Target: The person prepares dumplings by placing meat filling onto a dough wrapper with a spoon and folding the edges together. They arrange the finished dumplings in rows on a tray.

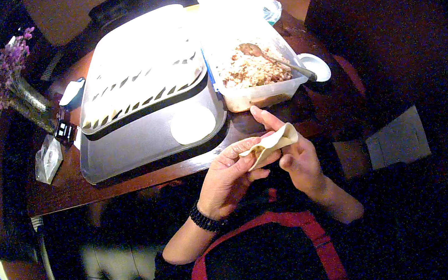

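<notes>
Above the table's near edge, a pale dumpling point(269, 146) is folded over, its right end standing up. My left hand point(226, 178), with a black beaded band at the wrist, pinches its left end between thumb and fingers. Around the right end, my right hand point(302, 165) supports the wrapper, one finger stretched out behind it toward the tub. A round white dumpling wrapper point(193, 126) lies on the dark tray point(141, 153). Beyond my hands, a clear plastic tub point(260, 95) holds minced filling point(252, 72) with a spoon point(273, 61) resting in it.
On the dark tray sits a white tray point(140, 49) with rows of dumplings, partly washed out by glare. A small white dish point(314, 67) stands right of the tub. Purple flowers point(6, 71), a clear packet point(48, 159) and a plastic bag point(243, 3) are on the table point(124, 192).
</notes>
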{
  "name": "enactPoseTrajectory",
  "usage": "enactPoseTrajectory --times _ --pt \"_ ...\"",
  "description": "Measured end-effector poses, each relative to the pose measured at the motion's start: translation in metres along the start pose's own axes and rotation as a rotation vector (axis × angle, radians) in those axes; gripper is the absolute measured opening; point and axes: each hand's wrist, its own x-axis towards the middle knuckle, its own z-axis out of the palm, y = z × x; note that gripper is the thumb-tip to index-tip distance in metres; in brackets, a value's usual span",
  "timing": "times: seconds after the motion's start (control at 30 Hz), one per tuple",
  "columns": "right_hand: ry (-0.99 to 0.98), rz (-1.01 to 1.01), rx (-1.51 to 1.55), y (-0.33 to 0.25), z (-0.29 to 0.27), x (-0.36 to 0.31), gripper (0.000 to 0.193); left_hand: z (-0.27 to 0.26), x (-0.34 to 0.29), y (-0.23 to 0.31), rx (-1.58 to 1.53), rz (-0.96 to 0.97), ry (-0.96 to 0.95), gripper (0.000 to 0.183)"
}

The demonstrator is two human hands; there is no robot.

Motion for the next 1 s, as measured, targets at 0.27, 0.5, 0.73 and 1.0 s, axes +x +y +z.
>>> enactPoseTrajectory --times 0.27,0.5,0.73,1.0 --pt "-0.085 -0.375 -0.714 -0.005 -0.020 0.012 0.049 -0.002 -0.005 0.010 0.213 -0.060 0.026 0.030" --pt "-0.172 -0.484 -0.859 -0.013 -0.024 0.016 0.033 -0.003 -0.004 0.015 0.300 -0.082 0.032 0.030" --pt "-0.046 -0.609 -1.011 -0.007 -0.020 0.018 0.023 0.006 -0.001 0.014 0.173 -0.014 0.000 0.053" --pt "0.029 -0.527 -1.013 -0.002 -0.020 0.018 0.020 0.018 0.001 -0.016 0.082 0.009 0.094 0.062"
